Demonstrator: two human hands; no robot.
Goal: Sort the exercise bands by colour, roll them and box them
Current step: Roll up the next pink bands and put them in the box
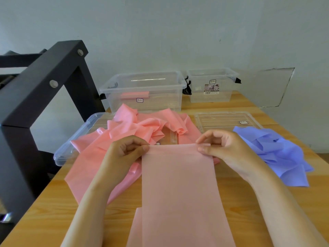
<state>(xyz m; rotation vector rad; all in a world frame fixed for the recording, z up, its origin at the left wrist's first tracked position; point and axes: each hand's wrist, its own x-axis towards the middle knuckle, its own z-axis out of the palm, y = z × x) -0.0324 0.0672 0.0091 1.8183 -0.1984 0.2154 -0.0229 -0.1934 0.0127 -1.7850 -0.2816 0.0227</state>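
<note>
A pink exercise band (179,186) lies flat and lengthwise on the wooden table (249,202), running toward me. My left hand (124,152) pinches its far left corner, and my right hand (222,148) pinches its far right corner. Behind my hands sits a crumpled heap of pink bands (135,129), partly over a clear lid (71,148). A bunch of blue bands (277,154) lies at the right. A clear box (142,82) at the back holds one rolled pink band (134,95). A second clear box (211,75) stands to its right.
Another clear lid (226,120) lies flat behind the blue bands. A black metal frame (44,82) rises along the table's left side. A grey wall stands close behind the boxes. Bare table shows at the near left and near right.
</note>
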